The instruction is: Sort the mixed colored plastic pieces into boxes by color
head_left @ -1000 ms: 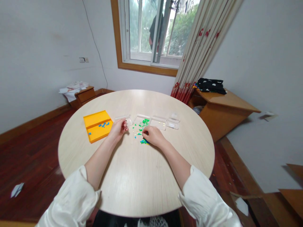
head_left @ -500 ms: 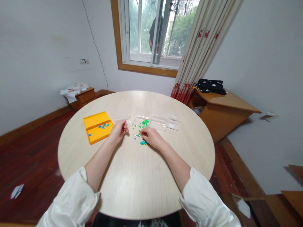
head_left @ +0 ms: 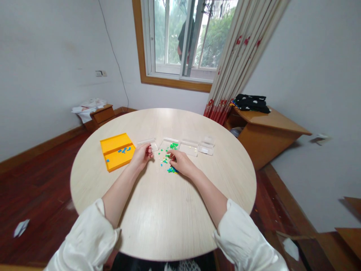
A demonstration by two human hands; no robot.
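Note:
My left hand is closed, fingers curled with the tips together, beside a clear plastic box. Whatever it holds is too small to make out. Above scattered green, blue and yellow small pieces, my right hand reaches in with thumb and forefinger apart and nothing visible between them. A denser heap of blue and green pieces lies just below that hand. Green pieces fill part of another clear box behind it.
On the left stands an open yellow case with several blue pieces in it. To the right are a clear box with a few pale pieces and a smaller lidded clear box. All rest on a round wooden table.
The thumb and forefinger of my right hand have spread apart over the pieces. My left hand stays nearly where it was.

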